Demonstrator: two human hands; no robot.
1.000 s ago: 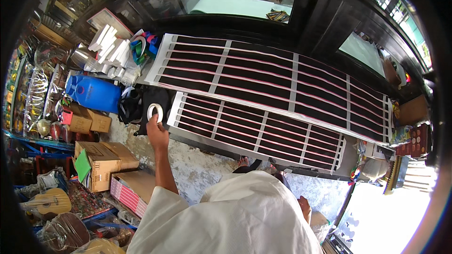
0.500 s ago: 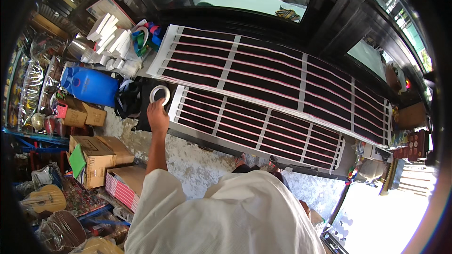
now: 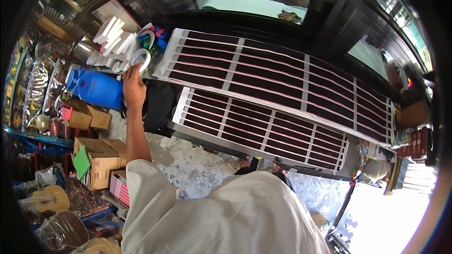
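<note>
My left hand (image 3: 134,87) reaches out to the far left, its fingers closed on a white roll of tape (image 3: 148,58). The roll is held up by its edge, with its hollow middle showing. To the right of it lie two long black sheets with white and pinkish lines: a larger far sheet (image 3: 270,69) and a smaller near sheet (image 3: 245,120). The far one overlaps the upper edge of the near one. My right hand is not in view; the white garment over my body covers the lower middle.
Left of my hand are a blue jug (image 3: 96,87), white boxes (image 3: 114,37) and a black bag (image 3: 159,103). Cardboard boxes (image 3: 101,160) and a small guitar (image 3: 49,199) sit lower left. A dark glass-fronted cabinet (image 3: 325,23) borders the far side.
My left hand has carried the tape roll left and farther away, from the near sheet's corner toward the white boxes. The view has shifted slightly.
</note>
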